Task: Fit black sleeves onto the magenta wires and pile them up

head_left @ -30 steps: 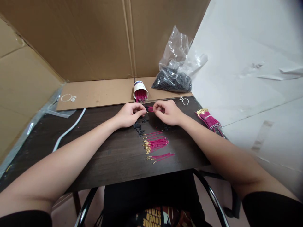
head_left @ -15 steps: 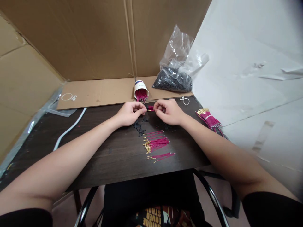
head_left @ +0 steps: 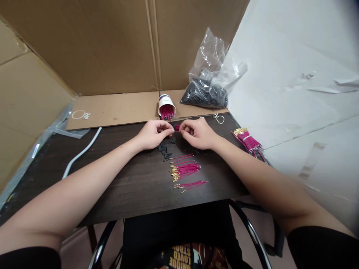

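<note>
My left hand (head_left: 153,134) and my right hand (head_left: 196,133) meet at the far middle of the dark wooden table (head_left: 120,179). Both are closed in a pinch on a short magenta wire with a black sleeve (head_left: 176,128) held between them. Small black sleeves (head_left: 165,150) lie loose on the table just below my left hand. Nearer to me lie loose magenta wires with gold tips (head_left: 185,171). A paper cup (head_left: 166,106) on its side holds more magenta wires just beyond my hands.
A clear plastic bag of black pieces (head_left: 206,93) stands at the back right. A tied bundle of magenta wires (head_left: 248,142) lies at the table's right edge. White rings (head_left: 219,119) and a white tube (head_left: 81,153) lie about. Cardboard walls stand behind and left.
My right hand has slid a little left toward my left hand, so less of the wire shows between them. The rest is unchanged.
</note>
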The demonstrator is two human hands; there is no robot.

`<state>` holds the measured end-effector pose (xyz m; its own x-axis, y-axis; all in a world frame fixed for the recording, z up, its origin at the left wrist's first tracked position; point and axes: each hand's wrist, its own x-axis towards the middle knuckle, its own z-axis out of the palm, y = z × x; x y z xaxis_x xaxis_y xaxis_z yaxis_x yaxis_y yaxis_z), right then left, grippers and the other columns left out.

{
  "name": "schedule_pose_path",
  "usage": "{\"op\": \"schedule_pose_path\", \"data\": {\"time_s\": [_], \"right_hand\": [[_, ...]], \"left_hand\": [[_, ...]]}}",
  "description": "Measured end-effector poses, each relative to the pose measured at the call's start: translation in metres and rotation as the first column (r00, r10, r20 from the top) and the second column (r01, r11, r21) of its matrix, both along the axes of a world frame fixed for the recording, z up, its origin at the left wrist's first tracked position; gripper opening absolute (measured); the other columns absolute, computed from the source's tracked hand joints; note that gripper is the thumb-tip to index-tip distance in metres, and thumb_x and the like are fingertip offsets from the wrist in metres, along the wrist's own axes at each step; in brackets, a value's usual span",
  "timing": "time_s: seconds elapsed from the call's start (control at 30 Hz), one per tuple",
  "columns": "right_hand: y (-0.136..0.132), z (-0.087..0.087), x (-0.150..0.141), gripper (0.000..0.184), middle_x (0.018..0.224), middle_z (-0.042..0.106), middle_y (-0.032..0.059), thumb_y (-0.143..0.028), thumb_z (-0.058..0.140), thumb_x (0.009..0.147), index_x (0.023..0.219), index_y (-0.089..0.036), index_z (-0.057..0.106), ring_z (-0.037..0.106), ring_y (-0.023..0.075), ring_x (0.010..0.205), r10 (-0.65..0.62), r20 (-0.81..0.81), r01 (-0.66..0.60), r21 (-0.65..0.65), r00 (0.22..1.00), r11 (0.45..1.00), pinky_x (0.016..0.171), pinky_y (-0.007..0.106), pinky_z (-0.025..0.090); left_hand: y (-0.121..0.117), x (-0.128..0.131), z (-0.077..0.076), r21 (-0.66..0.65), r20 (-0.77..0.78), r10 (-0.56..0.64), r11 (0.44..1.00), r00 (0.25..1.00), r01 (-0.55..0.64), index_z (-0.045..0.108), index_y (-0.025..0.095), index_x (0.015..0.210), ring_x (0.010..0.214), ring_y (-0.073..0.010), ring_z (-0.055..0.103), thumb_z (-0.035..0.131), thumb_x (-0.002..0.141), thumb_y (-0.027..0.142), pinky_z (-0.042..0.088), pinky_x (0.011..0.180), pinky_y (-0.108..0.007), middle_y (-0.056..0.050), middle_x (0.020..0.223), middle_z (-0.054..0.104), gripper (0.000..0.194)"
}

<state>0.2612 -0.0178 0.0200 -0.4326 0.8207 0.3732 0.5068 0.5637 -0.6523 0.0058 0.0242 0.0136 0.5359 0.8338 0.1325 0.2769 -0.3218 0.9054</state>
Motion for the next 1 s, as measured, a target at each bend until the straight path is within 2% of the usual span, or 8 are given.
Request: {"op": "schedule_pose_path", "data": {"time_s": [0.33,0.63,1.0], "right_hand": [[-0.0001,-0.0016,-0.0017,0.012,0.069,0.068,-0.0012,-0.024,0.064,0.095,0.094,-0.018,0.074,0.054,0.0145,0.060,0.011,-0.012,-0.011,-0.024,1.000,1.000,0.073,0.032,0.044],[-0.0010,-0.0023,-0.0026,0.012,0.071,0.067,-0.0014,-0.026,0.064,0.095,0.097,-0.018,0.073,0.054,0.0143,0.062,0.020,-0.024,-0.020,0.007,1.000,1.000,0.073,0.031,0.044],[-0.0016,-0.0015,-0.0021,0.011,0.073,0.068,-0.0007,-0.026,0.065,0.096,0.098,-0.019,0.073,0.054,0.0147,0.063,0.014,-0.012,-0.014,-0.006,1.000,1.000,0.073,0.031,0.045]], "left_hand": [[-0.0016,-0.0010,0.0007,0.009,-0.012,-0.001,1.000,1.000,0.001,0.082,0.016,0.098,0.078,-0.0176,0.072,0.081,0.099,0.036,0.061,0.081,-0.034,-0.008,0.087,0.082,0.020],[-0.0016,-0.0001,0.0006,0.005,-0.001,-0.015,1.000,1.000,0.015,0.083,0.016,0.098,0.074,-0.0158,0.069,0.081,0.099,0.035,0.059,0.079,-0.032,-0.007,0.086,0.081,0.019],[-0.0017,-0.0004,0.0004,0.002,-0.007,-0.007,1.000,1.000,0.008,0.082,0.016,0.098,0.077,-0.0172,0.070,0.084,0.098,0.040,0.060,0.081,-0.034,-0.007,0.086,0.081,0.024]]}}
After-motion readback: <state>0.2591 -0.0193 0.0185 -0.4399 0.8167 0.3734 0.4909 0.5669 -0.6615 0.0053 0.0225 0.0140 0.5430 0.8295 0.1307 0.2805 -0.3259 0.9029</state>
